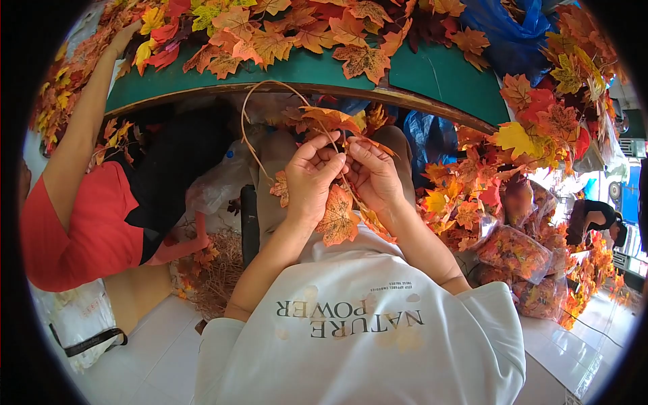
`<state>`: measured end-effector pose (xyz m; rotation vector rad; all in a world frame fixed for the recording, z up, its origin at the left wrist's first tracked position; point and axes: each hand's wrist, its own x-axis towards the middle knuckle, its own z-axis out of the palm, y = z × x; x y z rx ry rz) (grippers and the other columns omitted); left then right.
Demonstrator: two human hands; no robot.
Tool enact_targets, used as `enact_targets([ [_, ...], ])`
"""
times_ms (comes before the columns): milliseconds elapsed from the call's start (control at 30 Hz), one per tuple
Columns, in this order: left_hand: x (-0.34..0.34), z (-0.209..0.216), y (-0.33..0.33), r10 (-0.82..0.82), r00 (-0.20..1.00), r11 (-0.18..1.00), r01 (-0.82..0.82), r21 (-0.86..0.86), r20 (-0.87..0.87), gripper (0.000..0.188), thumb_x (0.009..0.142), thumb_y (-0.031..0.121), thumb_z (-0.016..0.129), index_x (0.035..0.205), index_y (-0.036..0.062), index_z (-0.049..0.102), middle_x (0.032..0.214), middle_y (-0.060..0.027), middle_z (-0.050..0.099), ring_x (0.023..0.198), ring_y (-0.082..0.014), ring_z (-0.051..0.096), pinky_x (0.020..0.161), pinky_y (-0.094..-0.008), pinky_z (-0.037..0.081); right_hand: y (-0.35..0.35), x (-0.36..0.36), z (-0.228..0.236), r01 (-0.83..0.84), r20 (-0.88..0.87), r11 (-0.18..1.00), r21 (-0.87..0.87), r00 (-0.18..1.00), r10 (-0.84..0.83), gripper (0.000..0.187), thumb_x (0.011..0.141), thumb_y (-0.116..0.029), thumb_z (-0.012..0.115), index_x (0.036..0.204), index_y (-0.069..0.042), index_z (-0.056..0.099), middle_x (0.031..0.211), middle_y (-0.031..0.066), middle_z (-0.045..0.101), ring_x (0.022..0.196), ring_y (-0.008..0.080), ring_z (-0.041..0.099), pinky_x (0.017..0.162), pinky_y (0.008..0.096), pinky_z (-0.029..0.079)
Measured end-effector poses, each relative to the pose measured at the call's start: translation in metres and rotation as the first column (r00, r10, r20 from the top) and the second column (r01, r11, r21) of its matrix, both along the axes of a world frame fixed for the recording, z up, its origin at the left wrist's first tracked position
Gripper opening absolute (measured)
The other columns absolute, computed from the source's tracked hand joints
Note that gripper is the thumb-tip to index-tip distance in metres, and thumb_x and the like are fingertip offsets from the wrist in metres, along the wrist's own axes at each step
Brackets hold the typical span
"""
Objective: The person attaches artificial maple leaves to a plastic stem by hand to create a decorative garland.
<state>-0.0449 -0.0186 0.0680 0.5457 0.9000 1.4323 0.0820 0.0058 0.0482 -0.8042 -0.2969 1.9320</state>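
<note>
Between my two hands, over my lap, is a brown stem garland (254, 156) with orange artificial maple leaves (338, 217). Its bare end curves in a wide loop up to the table edge and back down on the left. My left hand (314, 174) pinches the stem between thumb and fingers. Close beside it, almost touching, my right hand (375, 177) has its fingers closed on the same garland. Leaves hang below both hands, and another orange leaf (332, 119) stands up just above them. The exact spot under the fingertips is hidden.
A green table (283, 75) heaped with artificial leaves (364, 61) lies ahead. At left a person in a red shirt (88, 229) reaches over it. Brown stems (226, 270) pile on the floor. Bagged leaves (516, 253) and a blue plastic bag (432, 138) are at right.
</note>
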Motion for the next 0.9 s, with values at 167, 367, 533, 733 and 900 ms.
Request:
enact_targets([
  [167, 0.001, -0.003, 0.001, 0.0, 1.0, 1.0, 0.0, 0.015, 0.007, 0.035, 0.081, -0.007, 0.061, 0.115, -0.0037, 0.055, 0.081, -0.0043, 0.061, 0.07, -0.009, 0.058, 0.065, -0.0196, 0.048, 0.0, -0.002, 0.002, 0.016, 0.015, 0.999, 0.028, 1.0, -0.017, 0.013, 0.085, -0.005, 0.062, 0.098, -0.004, 0.063, 0.087, 0.0029, 0.064, 0.075, 0.0111, 0.063, 0.067, 0.0241, 0.054],
  [367, 0.001, -0.004, 0.002, 0.02, 1.0, 1.0, -0.02, 0.016, 0.019, 0.032, 0.081, -0.006, 0.062, 0.113, -0.004, 0.056, 0.081, -0.0043, 0.061, 0.07, -0.0101, 0.058, 0.066, -0.021, 0.049, -0.002, -0.002, 0.002, 0.017, 0.091, 0.996, 0.087, 0.996, -0.025, 0.012, 0.083, -0.002, 0.064, 0.095, -0.002, 0.063, 0.086, 0.0039, 0.064, 0.073, 0.0124, 0.063, 0.066, 0.024, 0.054],
  [533, 0.003, -0.013, 0.003, 0.058, 0.998, 0.998, -0.058, -0.006, 0.015, 0.028, 0.081, -0.007, 0.062, 0.109, -0.0016, 0.057, 0.083, -0.0054, 0.061, 0.071, -0.0119, 0.059, 0.065, -0.0233, 0.05, -0.004, 0.002, -0.008, 0.0, 0.238, 0.97, 0.244, 0.969, -0.06, 0.009, 0.082, 0.001, 0.065, 0.091, 0.0, 0.064, 0.085, 0.0035, 0.064, 0.073, 0.0109, 0.061, 0.067, 0.0236, 0.051],
  [733, -0.005, -0.034, 0.001, 0.05, 0.992, 0.999, -0.05, 0.004, -0.115, 0.023, 0.083, -0.008, 0.058, 0.104, -0.0015, 0.058, 0.094, -0.0042, 0.063, 0.081, -0.0114, 0.06, 0.07, -0.0245, 0.05, -0.012, 0.002, -0.012, -0.34, 0.753, 0.776, 0.532, 0.609, -0.249, 0.006, 0.081, -0.004, 0.065, 0.081, 0.002, 0.063, 0.076, 0.0011, 0.063, 0.069, 0.008, 0.058, 0.062, 0.0238, 0.047],
  [900, -0.013, -0.04, 0.014, 0.051, 0.939, 0.995, -0.019, 0.095, -0.34, 0.014, 0.077, -0.01, 0.057, 0.087, -0.0026, 0.064, 0.088, -0.0017, 0.065, 0.078, -0.0067, 0.057, 0.07, -0.0211, 0.046, -0.025, 0.0, -0.038, -0.281, 0.743, 0.788, 0.548, 0.596, -0.304, 0.006, 0.079, 0.002, 0.061, 0.085, 0.0, 0.061, 0.081, 0.0045, 0.06, 0.077, 0.0098, 0.055, 0.067, 0.0271, 0.046],
])
